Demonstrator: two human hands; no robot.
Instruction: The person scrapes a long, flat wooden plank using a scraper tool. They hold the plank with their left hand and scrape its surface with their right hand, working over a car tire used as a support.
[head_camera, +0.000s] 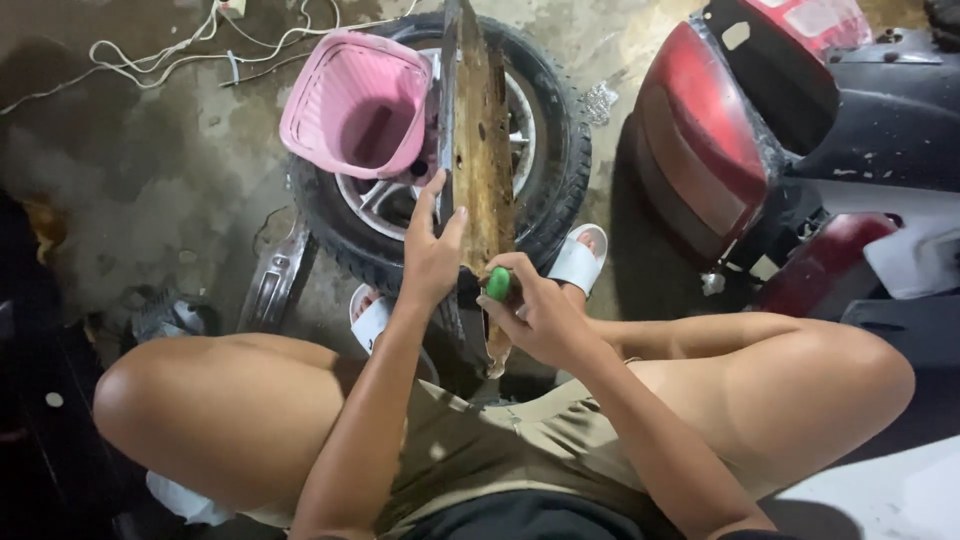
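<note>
While seated w/ knees spread, person works on a long rusty metal strip (484, 150) stood roughly upright between the legs, top end leaning over a car wheel (545, 150) lying flat on the concrete floor (150, 170).

Left hand (432, 250): fingers extended, palm + thumb pressed against the strip's left edge approx at mid-height, steadying it. Not a closed fist, more a flat brace w/ thumb wrapped toward the front face.

Right hand (535, 315): clenched around a tool w/ green handle (498, 284); handle end pokes out btwn thumb and index finger, touching the strip's lower part. Tool tip hidden behind the strip/hand, can't tell its type.

Strip: brown, corroded front, dark edge on left side, lower end down btwn the thighs near the shorts.

Around:
- pink plastic basket (358, 105) resting on the wheel, just left of the strip, tilted
- white slippers (580, 258) on feet, right one beside the tyre, left one partly hidden under left forearm
- red and dark scooter body panels (720, 130) to the right, near right knee
- white cables (200, 45) on the floor, top left, well apart from hands
- chrome trim piece (275, 285) on the floor by left knee
</note>
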